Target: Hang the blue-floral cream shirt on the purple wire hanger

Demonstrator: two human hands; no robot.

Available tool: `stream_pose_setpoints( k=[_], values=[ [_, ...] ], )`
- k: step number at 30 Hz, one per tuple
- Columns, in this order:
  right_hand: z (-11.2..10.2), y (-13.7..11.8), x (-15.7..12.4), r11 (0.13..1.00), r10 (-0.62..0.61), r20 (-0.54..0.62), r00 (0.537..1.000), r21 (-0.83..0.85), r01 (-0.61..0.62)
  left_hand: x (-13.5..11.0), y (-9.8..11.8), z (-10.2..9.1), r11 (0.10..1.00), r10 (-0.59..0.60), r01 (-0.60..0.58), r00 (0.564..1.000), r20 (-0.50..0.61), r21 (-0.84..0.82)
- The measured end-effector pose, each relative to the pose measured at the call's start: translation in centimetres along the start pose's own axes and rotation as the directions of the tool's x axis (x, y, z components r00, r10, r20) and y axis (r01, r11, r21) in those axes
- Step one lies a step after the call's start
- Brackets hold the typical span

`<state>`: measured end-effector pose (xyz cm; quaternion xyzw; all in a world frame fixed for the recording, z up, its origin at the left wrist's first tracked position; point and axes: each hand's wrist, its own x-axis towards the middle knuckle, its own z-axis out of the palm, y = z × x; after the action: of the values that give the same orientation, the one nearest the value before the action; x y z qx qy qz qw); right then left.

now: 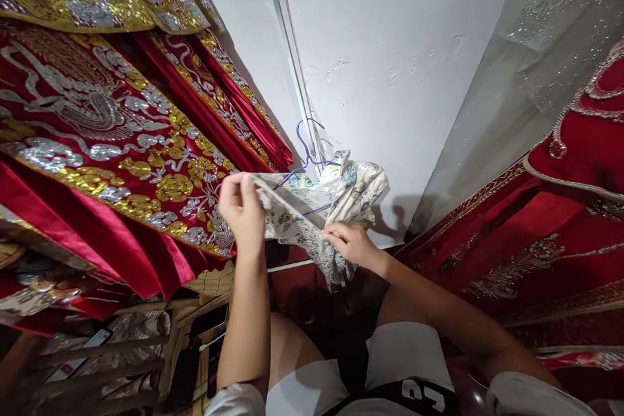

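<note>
In front of me, a pale floral-print garment (353, 198) hangs partly over a purple wire hanger (308, 153). My left hand (244, 208) pinches the garment's left edge between thumb and fingers, pulling the thin cloth out sideways. Lower and to the right, my right hand (351, 242) grips the gathered cloth near the middle of the front. Between my hands the garment is spread apart, and part of the hanger shows through the gap. The hanger's hook rises above the cloth by the door edge; I cannot tell what it hangs from.
Red costumes with gold and silver embroidery (160, 162) fill the left side. A red embroidered garment (546, 227) and a sheer beaded white fabric (556, 71) hang at right. Behind is a white door (380, 45). A wooden slatted seat (97, 370) holding phones is at lower left.
</note>
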<state>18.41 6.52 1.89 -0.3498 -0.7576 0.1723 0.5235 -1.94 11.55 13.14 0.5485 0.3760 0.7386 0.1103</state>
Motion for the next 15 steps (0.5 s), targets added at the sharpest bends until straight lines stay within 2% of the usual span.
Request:
stream_pose_setpoints(
  k=[2, 5, 7, 9, 11, 12, 15],
  values=[
    [0.2, -1.9, -1.0, 0.981, 0.138, 0.044, 0.989, 0.128, -0.143, 1.0, -2.0, -2.7, 0.996, -0.074, 0.069, 0.992, -0.102, -0.053],
    [0.2, -4.6, -1.1, 0.931, 0.201, 0.108, 0.974, 0.290, -0.224, 0.4, -5.7, -5.9, 0.916, -0.329, 0.273, 0.931, -0.159, -0.293],
    [0.5, -5.8, -0.7, 0.899, 0.213, 0.135, 0.968, 0.360, -0.248, -1.1, -7.8, -6.9, 0.850, -0.449, 0.361, 0.877, -0.170, -0.384],
    [1.1, -6.4, -0.7, 0.855, 0.253, 0.143, 0.957, 0.430, -0.290, -3.0, -9.3, -7.0, 0.826, -0.501, 0.395, 0.842, -0.202, -0.401],
    [1.7, -6.7, -1.4, 0.776, 0.327, 0.141, 0.935, 0.525, -0.350, -4.6, -10.0, -6.5, 0.842, -0.493, 0.395, 0.840, -0.226, -0.368],
    [1.8, -6.7, -1.9, 0.721, 0.379, 0.135, 0.916, 0.577, -0.383, -5.2, -10.1, -6.2, 0.868, -0.459, 0.379, 0.858, -0.231, -0.319],
    [1.3, -6.7, -3.9, 0.566, 0.539, 0.114, 0.835, 0.685, -0.459, -5.9, -9.8, -5.6, 0.972, -0.233, 0.225, 0.952, -0.201, -0.062]
  ],
)
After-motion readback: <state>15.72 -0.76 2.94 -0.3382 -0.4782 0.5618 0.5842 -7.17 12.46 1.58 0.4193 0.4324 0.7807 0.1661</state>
